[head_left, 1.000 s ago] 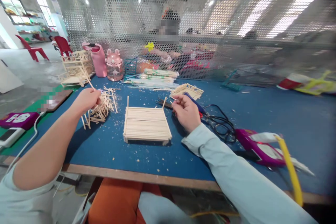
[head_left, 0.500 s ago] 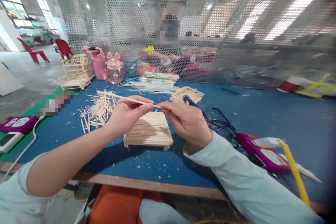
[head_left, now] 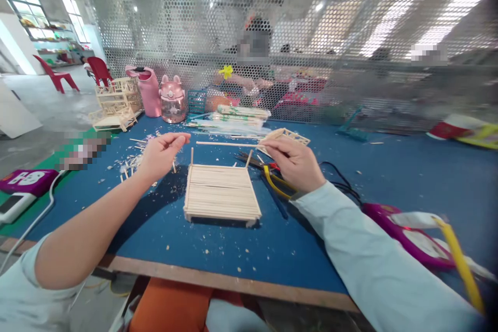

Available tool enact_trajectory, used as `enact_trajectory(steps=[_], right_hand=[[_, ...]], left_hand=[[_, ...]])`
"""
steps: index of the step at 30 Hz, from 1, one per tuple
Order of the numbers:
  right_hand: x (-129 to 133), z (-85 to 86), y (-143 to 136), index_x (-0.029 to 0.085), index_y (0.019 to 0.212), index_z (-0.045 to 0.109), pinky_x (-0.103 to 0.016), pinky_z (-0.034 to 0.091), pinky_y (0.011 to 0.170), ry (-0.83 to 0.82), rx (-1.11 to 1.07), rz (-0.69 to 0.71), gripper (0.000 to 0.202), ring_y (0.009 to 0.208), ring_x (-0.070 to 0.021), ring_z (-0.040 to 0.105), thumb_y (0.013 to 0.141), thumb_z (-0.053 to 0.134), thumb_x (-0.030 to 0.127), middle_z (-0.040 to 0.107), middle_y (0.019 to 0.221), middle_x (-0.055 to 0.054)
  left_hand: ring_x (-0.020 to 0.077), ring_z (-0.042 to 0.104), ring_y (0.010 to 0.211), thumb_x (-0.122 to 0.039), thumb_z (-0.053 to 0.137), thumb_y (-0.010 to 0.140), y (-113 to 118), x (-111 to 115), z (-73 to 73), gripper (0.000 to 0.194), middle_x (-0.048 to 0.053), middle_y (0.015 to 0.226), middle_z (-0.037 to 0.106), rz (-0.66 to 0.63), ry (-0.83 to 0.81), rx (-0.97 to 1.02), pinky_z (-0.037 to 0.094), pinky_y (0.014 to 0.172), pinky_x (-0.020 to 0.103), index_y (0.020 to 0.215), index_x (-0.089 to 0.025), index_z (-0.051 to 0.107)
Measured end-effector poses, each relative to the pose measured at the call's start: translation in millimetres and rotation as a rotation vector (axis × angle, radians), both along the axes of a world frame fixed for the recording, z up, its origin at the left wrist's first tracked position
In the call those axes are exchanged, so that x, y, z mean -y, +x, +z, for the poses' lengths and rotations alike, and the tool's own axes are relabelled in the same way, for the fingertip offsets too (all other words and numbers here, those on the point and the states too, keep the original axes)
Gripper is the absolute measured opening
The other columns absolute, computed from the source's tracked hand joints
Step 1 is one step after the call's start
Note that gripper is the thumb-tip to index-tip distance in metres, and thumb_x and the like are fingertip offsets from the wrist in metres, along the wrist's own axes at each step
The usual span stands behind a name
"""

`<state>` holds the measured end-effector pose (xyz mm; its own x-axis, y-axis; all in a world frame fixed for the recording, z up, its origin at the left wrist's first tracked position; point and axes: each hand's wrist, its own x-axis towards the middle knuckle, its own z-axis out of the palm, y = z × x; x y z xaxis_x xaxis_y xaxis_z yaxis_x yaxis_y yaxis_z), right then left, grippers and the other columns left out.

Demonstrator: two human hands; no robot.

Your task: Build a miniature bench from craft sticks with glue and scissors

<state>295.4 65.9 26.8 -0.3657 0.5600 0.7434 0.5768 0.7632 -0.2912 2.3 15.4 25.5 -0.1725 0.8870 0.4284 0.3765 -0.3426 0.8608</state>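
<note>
L hand (head_left: 163, 154) moved off stick (head_left: 227, 143), pinched narrow, R hand (head_left: 296, 162) gripping stick end, nr slat platfm (head_left: 223, 194)

The platform (head_left: 222, 192) lies on the bench (head_left: 303, 270), before the packets (head_left: 243, 112). The bottle (head_left: 173, 106) stands left of these, beside the flask (head_left: 150, 96).

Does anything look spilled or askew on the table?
Yes: short stick pieces lie scattered near the left hand, and pale crumbs dot the blue tabletop. On the stick platform, the right rear post seems to lean outward, unlike the left post.
</note>
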Motion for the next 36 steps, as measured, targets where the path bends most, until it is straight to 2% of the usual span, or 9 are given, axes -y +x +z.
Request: enact_trajectory(steps=[5,12,22,29,36], right_hand=[[1.5,0.9,-4.8,0.019,0.086,0.070,-0.034,0.051,0.071,0.025,0.009,0.009,0.019,0.077,-0.0195,0.064,0.085,0.052,0.024,0.071,0.080,-0.007],[1.0,-1.4,-7.4,0.019,0.088,0.071,-0.034,0.050,0.071,0.046,0.028,-0.015,0.020,0.077,-0.0194,0.064,0.085,0.052,0.025,0.070,0.077,-0.006],[5.0,2.3,-10.5,0.019,0.086,0.068,-0.034,0.049,0.069,-0.008,-0.010,-0.017,0.016,0.075,-0.0183,0.063,0.083,0.053,0.025,0.069,0.078,-0.005],[5.3,-0.8,-12.2,0.017,0.084,0.067,-0.029,0.048,0.062,-0.053,-0.008,-0.013,0.015,0.068,-0.0158,0.062,0.082,0.054,0.024,0.070,0.078,-0.005],[6.5,-0.7,-12.6,0.017,0.082,0.068,-0.028,0.047,0.057,-0.048,-0.010,-0.009,0.015,0.064,-0.0151,0.061,0.081,0.054,0.024,0.070,0.076,-0.005]], left_hand=[[0.0199,0.064,0.093,-0.035,0.059,0.078,-2.5,0.6,0.4,0.028,0.006,0.098,0.072,-0.048,-0.005,-0.132,0.046,0.088,0.033,0.095,-0.017,0.071],[0.0200,0.064,0.092,-0.033,0.062,0.075,-4.6,-2.5,-3.4,0.023,0.005,0.097,0.073,-0.033,0.005,-0.176,0.047,0.089,0.036,0.092,-0.021,0.073],[0.0185,0.065,0.080,-0.034,0.064,0.073,0.1,-0.7,-5.6,0.019,0.004,0.085,0.074,0.011,0.009,-0.161,0.049,0.079,0.032,0.084,-0.021,0.074],[0.0145,0.056,0.058,-0.039,0.066,0.071,1.3,0.2,-5.8,0.025,0.003,0.068,0.070,0.037,-0.010,-0.138,0.042,0.053,0.025,0.084,-0.020,0.074],[0.0137,0.054,0.056,-0.039,0.066,0.071,3.2,1.4,-5.5,0.025,0.003,0.068,0.070,0.030,-0.019,-0.117,0.040,0.051,0.024,0.083,-0.019,0.074]])
